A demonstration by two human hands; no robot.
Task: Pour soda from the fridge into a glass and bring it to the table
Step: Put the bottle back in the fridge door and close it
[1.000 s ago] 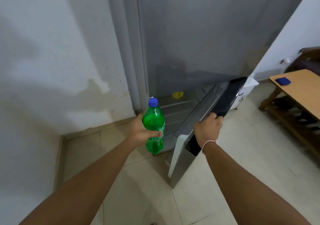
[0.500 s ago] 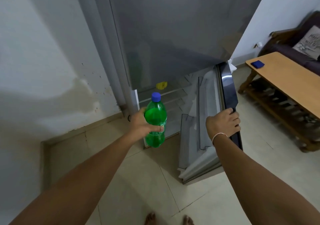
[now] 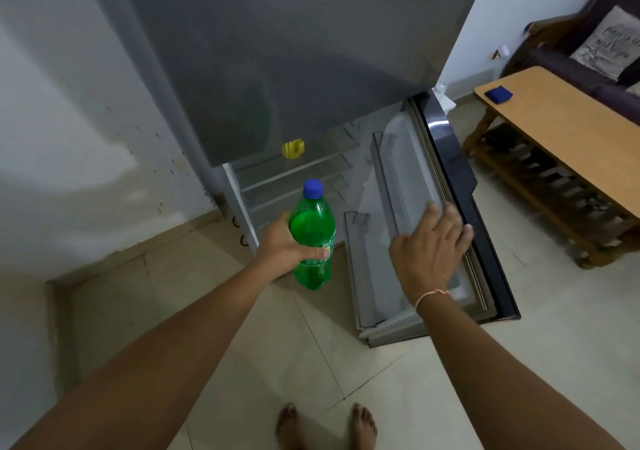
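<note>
My left hand grips a green soda bottle with a blue cap, held upright in front of the open lower compartment of the grey fridge. The lower fridge door stands swung open to the right, its inner shelves facing me. Over the door's inner side hovers my right hand, fingers spread and straight, at or near the door's edge. The wooden table is at the right. No glass is in view.
A small yellow object lies on a fridge shelf. A blue item sits on the table, with a dark sofa and cushion behind. A white wall is at the left. My bare feet stand on pale floor tiles.
My right hand has let go of the door's edge and spread open over its inner side. The door has swung wider. The bottle stays in my left hand.
</note>
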